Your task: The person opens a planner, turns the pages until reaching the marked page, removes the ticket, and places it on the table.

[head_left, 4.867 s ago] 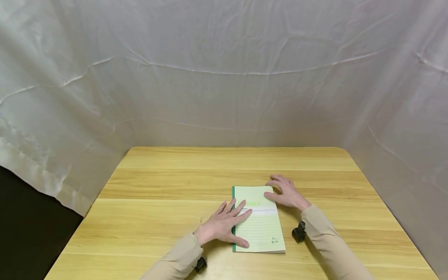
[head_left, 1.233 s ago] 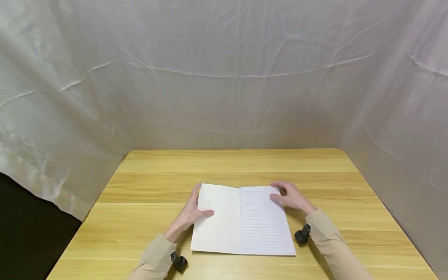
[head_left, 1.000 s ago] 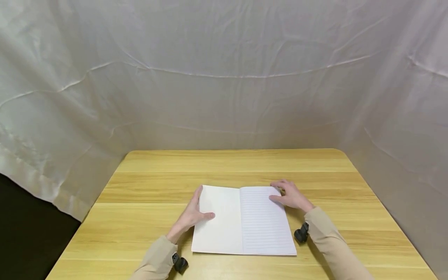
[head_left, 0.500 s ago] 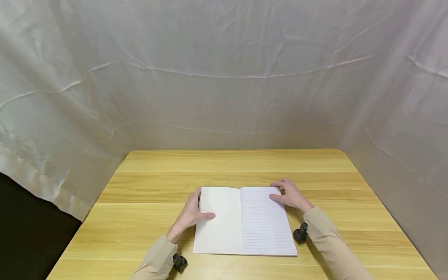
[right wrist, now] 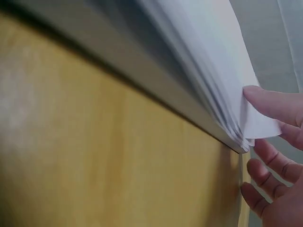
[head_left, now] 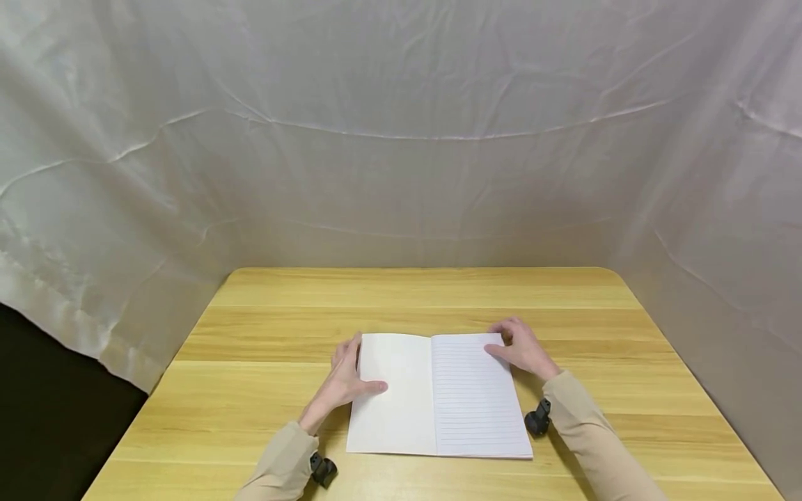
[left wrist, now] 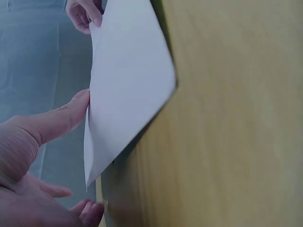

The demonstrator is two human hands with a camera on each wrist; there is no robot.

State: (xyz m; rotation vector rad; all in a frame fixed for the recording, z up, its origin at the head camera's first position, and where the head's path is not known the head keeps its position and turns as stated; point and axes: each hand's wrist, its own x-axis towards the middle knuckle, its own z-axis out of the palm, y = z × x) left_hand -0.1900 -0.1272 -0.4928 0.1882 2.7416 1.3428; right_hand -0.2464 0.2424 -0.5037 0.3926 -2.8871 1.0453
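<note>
An open notebook (head_left: 438,396) lies on the wooden table (head_left: 263,327), its blank inside cover (head_left: 388,396) on the left and a lined page (head_left: 476,396) on the right. My left hand (head_left: 347,379) holds the cover's left edge. In the left wrist view the thumb (left wrist: 57,120) lies on top of the cover (left wrist: 128,80), which is raised slightly off the table, and the fingers (left wrist: 87,210) sit below it. My right hand (head_left: 521,350) rests at the lined page's far right corner. Its thumb (right wrist: 272,104) presses the top page of the stack (right wrist: 208,71), with its fingers (right wrist: 265,189) beside the edge.
White cloth (head_left: 401,139) hangs behind the table and along both sides. The table's left edge drops to a dark gap (head_left: 56,417). Bare wood surrounds the notebook.
About five seconds ago the notebook lay closed, green cover up. The cover is now swung open to the left under my left hand. Over the last second both hands have barely moved.
</note>
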